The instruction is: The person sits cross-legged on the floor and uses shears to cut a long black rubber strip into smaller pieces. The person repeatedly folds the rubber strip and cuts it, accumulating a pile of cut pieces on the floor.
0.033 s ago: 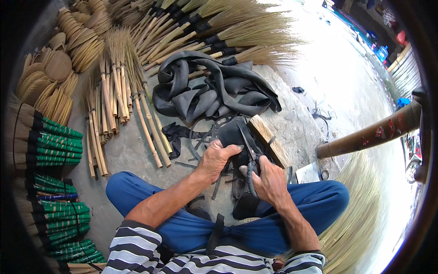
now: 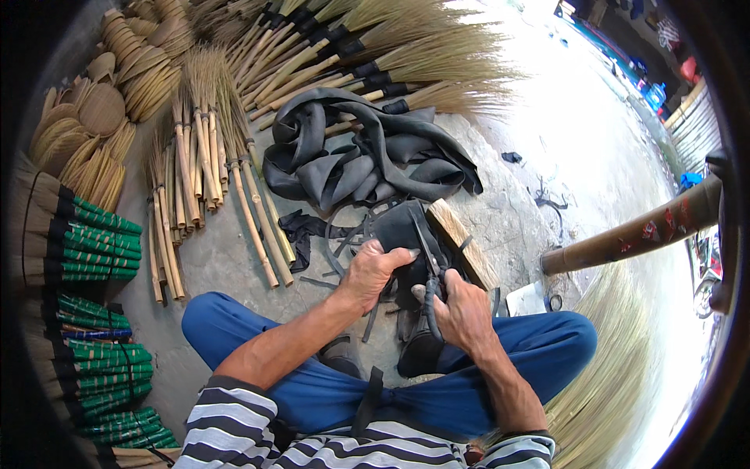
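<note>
My left hand (image 2: 369,273) pinches the near left edge of a black rubber sheet (image 2: 394,226), its thumb stretched across the top. In my right hand (image 2: 461,309) is a pair of scissors (image 2: 430,264) with dark wrapped handles. Their blades point away from me and lie along the right part of the sheet. A rough wooden block (image 2: 461,244) sits right beside the blades, with a dark band across it. Thin black strips (image 2: 337,244) are scattered left of the sheet. My fingers under the rubber are hidden.
A heap of black rubber (image 2: 359,168) lies just beyond. Bamboo-handled brooms (image 2: 254,211) stand to the left, with more brooms (image 2: 375,74) behind. Green-handled bundles (image 2: 101,242) line the far left. A thick bamboo pole (image 2: 633,233) slants in from the right, above loose straw (image 2: 609,344).
</note>
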Available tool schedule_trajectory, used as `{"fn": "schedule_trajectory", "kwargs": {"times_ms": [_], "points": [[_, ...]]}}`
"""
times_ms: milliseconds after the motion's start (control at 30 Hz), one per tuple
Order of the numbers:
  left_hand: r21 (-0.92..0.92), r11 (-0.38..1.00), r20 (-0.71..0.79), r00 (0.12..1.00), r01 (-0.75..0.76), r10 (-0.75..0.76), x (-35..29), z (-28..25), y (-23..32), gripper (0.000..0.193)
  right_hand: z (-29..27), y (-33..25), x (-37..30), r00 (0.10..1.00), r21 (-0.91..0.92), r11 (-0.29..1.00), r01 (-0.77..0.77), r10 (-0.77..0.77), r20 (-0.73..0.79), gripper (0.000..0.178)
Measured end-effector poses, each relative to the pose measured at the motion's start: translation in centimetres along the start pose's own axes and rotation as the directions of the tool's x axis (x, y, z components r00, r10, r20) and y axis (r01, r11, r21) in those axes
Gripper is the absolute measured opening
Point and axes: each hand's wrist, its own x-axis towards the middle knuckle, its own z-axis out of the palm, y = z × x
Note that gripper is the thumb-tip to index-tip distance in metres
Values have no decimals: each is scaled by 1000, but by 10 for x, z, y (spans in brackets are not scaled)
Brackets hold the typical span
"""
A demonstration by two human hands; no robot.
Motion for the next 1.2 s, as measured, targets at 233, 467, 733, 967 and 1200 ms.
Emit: {"fn": "schedule_trajectory", "kwargs": {"times_ms": [233, 467, 733, 967, 1200], "points": [[-176, 968, 17, 983, -179, 185, -2, 13, 37, 21, -4, -15, 4, 973, -100, 985, 142, -158, -169, 42], [70, 945, 135, 942, -319, 308, -24, 36, 51, 19, -26, -32, 2, 914, -186, 962, 200, -252, -319, 45], [-112, 956, 137, 949, -272, 286, -30, 46, 80, 14, -40, -58, -11, 981, 59, 995, 77, -65, -183, 37], [-8, 909, 50, 908, -416, 416, -32, 52, 83, 14, -33, -61, 0, 853, -246, 931, 269, -349, -388, 42], [-79, 921, 97, 917, -381, 388, -36, 57, 84, 14, -41, -70, -7, 912, -41, 981, 189, -191, -363, 45]]}}
